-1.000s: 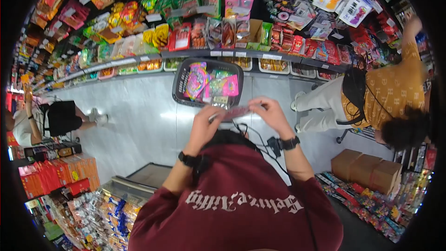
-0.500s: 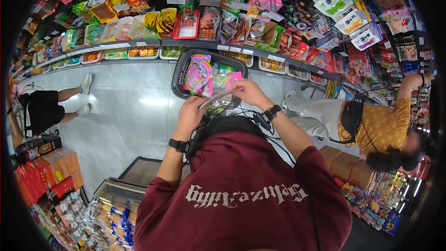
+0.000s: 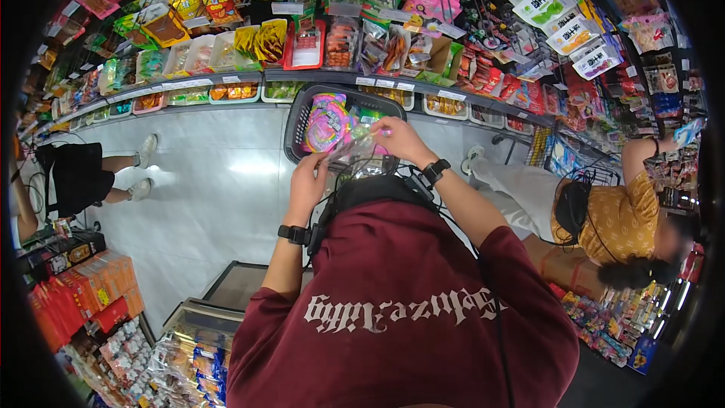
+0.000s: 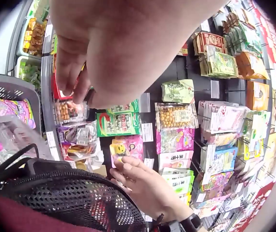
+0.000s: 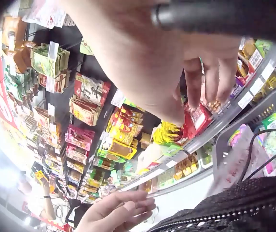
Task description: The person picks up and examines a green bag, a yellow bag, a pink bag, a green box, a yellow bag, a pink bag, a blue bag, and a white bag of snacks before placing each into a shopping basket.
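In the head view a clear plastic package (image 3: 350, 153) lies between the two hands, over the near side of a dark basket (image 3: 296, 125). My left hand (image 3: 308, 183) is at its left and my right hand (image 3: 406, 143) at its upper right. The left wrist view shows the package (image 4: 18, 137) away from the fingers of both my left hand (image 4: 123, 43) and my right hand (image 4: 150, 189). Loosely bent fingers with nothing in them show on both hands. Inside the basket are a pink and purple bag (image 3: 326, 122) and other packets, partly covered.
Shelves of hanging snack bags and trays run behind the basket, with a shelf edge (image 3: 317, 75) close to it. A person in a yellow shirt (image 3: 623, 215) is on the right, another person's legs (image 3: 124, 170) on the left. Cardboard boxes (image 3: 574, 270) stand at lower right.
The package has gone from the fingers of both hands and hangs or lies lower, over the basket. Compared with a second ago, the hands are farther forward, near the basket.
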`<state>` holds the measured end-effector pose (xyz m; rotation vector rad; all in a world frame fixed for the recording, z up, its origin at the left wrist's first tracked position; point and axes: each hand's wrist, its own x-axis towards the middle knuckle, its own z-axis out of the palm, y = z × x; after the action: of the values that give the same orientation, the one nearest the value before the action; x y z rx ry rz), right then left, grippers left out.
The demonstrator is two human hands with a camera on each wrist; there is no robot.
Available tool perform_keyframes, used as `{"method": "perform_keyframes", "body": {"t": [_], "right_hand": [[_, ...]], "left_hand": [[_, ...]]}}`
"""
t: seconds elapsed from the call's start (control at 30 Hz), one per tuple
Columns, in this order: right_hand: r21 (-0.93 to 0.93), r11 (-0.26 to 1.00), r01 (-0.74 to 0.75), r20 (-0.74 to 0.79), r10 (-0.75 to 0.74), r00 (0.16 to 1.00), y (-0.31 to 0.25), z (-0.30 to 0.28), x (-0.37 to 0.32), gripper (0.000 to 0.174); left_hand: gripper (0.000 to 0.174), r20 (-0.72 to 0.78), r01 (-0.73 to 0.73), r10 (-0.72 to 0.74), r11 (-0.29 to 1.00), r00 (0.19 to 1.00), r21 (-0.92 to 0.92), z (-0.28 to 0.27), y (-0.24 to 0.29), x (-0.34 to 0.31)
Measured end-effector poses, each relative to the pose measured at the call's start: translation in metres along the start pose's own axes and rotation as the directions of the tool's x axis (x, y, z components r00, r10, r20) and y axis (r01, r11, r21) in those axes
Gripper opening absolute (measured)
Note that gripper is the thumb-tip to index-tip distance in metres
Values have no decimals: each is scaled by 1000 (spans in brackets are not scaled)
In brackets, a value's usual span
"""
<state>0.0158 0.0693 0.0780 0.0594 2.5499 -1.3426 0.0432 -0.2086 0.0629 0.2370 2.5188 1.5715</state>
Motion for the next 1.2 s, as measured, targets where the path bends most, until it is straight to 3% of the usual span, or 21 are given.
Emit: {"method": "perform_keyframes", "body": {"t": [0.03, 0.13, 0.17, 0.2, 0.27, 0.33, 0.47, 0.5, 0.67, 0.93, 1.2], "right_hand": [[25, 1000, 2, 40, -3, 999, -1, -10, 18, 21], [73, 997, -19, 74, 13, 997, 6, -22, 14, 22], [170, 985, -35, 93, 19, 995, 18, -24, 15, 24], [135, 991, 3, 84, -15, 996, 16, -32, 13, 22], [345, 929, -133, 124, 95, 988, 8, -56, 11, 20], [432, 899, -77, 88, 43, 995, 4, -67, -2, 18], [435, 895, -100, 25, 98, 995, 6, -82, -25, 19], [441, 884, -154, 65, 140, 988, 8, -91, -25, 22], [465, 844, -268, 133, 233, 963, 23, -84, -48, 22], [500, 841, -205, 166, 140, 976, 48, -80, -77, 20], [514, 849, -122, 114, 73, 991, 84, -134, -147, 22]], "left_hand": [[19, -7, 59, -59, 998, 998, -21, -4, 3, 17], [18, 29, 32, -34, 997, 999, 66, -10, -17, 11], [18, 56, 37, -42, 996, 998, 87, -12, -24, 9], [18, 73, 25, -32, 995, 997, 98, -13, -30, 10], [18, 82, 74, -77, 996, 994, 43, -10, -29, 11], [19, 135, 103, -111, 993, 985, 65, -11, -33, 0], [22, 279, 136, -172, 980, 945, 142, -4, -49, -8], [22, 313, 176, -211, 975, 926, 137, -3, -30, -1], [22, 375, 83, -142, 982, 916, 168, 11, -26, -2], [26, 420, 70, -159, 973, 893, 221, 31, -4, -20], [28, 405, 38, -186, 938, 895, 345, 85, 39, -50]]}}
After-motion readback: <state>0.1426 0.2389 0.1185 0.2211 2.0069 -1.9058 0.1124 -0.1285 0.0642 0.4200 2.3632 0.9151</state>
